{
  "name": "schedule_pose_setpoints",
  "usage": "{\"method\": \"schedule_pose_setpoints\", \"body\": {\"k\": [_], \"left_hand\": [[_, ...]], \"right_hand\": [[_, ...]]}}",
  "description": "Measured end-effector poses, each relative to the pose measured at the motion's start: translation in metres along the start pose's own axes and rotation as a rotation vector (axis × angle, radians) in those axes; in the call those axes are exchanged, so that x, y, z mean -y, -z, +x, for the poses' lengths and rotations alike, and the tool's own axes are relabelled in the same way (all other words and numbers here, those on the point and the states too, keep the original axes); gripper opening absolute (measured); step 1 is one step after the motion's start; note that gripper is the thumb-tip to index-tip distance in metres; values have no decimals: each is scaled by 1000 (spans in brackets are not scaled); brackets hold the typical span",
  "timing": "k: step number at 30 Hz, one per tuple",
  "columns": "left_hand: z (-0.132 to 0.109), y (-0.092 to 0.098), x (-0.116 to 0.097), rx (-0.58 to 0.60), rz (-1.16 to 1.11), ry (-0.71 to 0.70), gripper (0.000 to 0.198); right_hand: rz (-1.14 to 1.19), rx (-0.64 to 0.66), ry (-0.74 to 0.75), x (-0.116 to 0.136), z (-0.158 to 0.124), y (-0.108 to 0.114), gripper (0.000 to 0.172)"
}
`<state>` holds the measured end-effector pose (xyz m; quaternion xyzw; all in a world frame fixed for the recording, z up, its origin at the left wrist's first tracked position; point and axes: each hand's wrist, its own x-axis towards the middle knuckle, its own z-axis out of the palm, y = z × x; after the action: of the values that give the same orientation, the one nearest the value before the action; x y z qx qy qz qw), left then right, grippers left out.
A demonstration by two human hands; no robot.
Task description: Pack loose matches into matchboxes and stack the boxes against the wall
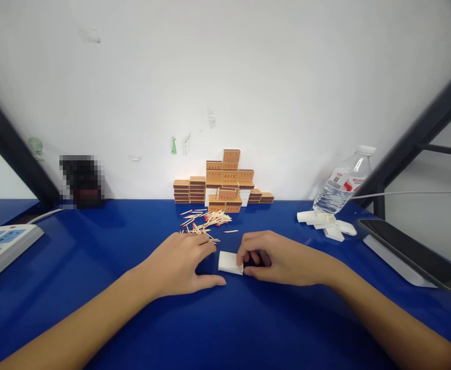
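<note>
A small flat white paper box (229, 261), about the size of a matchbox tray, lies on the blue table in front of me. My right hand (267, 259) has its thumb and index finger at the right end of this box, gripping it, with the other fingers curled. To the left of the box, my left hand (188, 264) holds nothing; its thumb and fingers are apart. Loose red-tipped matches (213, 220) are heaped just beyond both hands. Behind them, orange matchboxes (230, 177) are stacked against the wall, several layers high in the middle.
At right, a clear plastic bottle (343, 180) leans near several white paper pieces (320, 220) and a white earphone case (346, 227). A phone (418, 252) rests tilted on a white block. A power strip (9, 246) lies at left; a dark blurred object (82, 180) stands behind.
</note>
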<state>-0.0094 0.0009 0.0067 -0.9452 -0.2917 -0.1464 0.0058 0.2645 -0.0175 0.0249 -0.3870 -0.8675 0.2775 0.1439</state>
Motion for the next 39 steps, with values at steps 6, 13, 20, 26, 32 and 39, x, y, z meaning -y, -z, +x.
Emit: {"method": "schedule_pose_setpoints", "body": {"k": [6, 13, 20, 26, 32, 39], "left_hand": [[2, 2, -7, 41, -119, 49, 42], [3, 3, -8, 59, -191, 94, 30], [1, 2, -12, 55, -230, 78, 29], [0, -5, -15, 66, -179, 37, 34], [-1, -6, -12, 43, -37, -11, 36], [-2, -6, -24, 95, 3, -32, 39]], "right_hand": [[40, 62, 11, 6, 2, 1, 24], [-161, -247, -146, -37, 1, 31, 17], [-236, -402, -168, -63, 12, 20, 14], [-127, -337, -134, -60, 45, -4, 11], [-136, -205, -72, -52, 57, 3, 11], [-176, -199, -6, -26, 73, -7, 10]]}}
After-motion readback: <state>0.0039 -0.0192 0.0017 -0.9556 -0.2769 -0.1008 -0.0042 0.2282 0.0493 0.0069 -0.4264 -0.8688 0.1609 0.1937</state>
